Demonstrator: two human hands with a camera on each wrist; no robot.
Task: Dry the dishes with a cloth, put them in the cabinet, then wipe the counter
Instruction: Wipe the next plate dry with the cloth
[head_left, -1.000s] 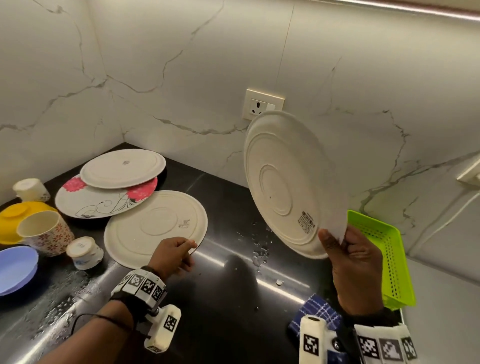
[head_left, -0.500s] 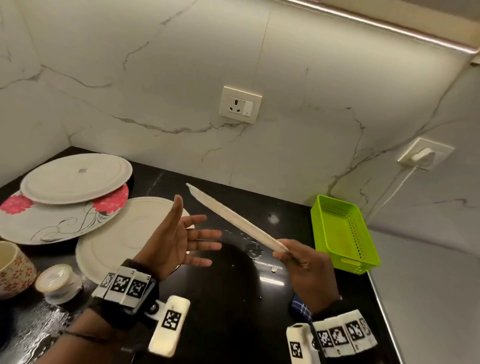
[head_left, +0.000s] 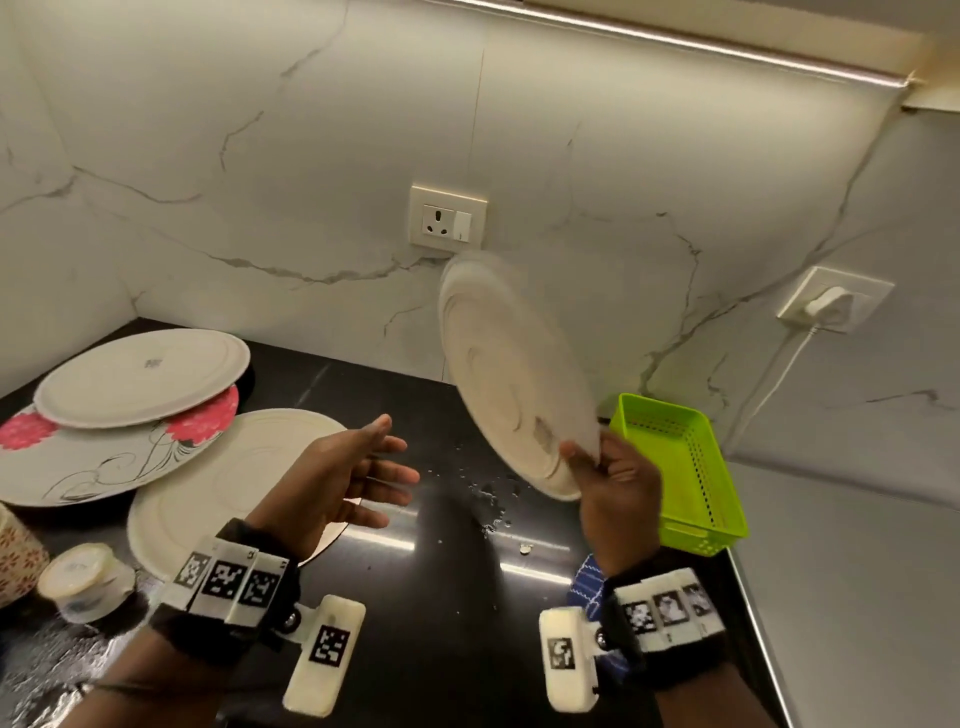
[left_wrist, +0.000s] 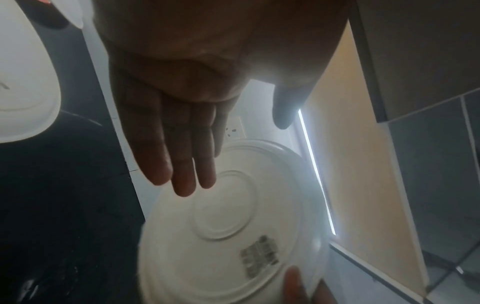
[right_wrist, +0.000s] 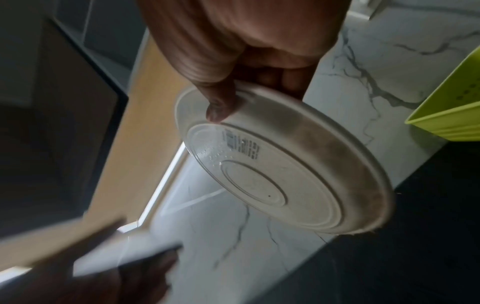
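My right hand (head_left: 597, 462) pinches the lower rim of a cream plate (head_left: 511, 369), held tilted up on edge above the black counter (head_left: 415, 597), its underside toward me. In the right wrist view the thumb presses the plate (right_wrist: 285, 174) near a printed label, with water drops beside it. My left hand (head_left: 358, 467) hovers open, palm toward the plate, fingers spread and touching nothing; its fingers (left_wrist: 182, 160) point at the plate (left_wrist: 228, 236). A blue checked cloth (head_left: 587, 584) lies under my right wrist, mostly hidden.
Three plates lie at the left: a cream one (head_left: 228, 483), a floral one (head_left: 104, 457) and a cream one (head_left: 145, 374) on top. A patterned mug (head_left: 15, 556) and small cup (head_left: 83, 577) stand front left. A green basket (head_left: 685, 467) sits right. Water drops (head_left: 488, 499) dot the counter.
The plate swung from edge-on and nearly flat back up to a steep tilt, rightward toward the basket. My left hand stayed open, spread beside it.
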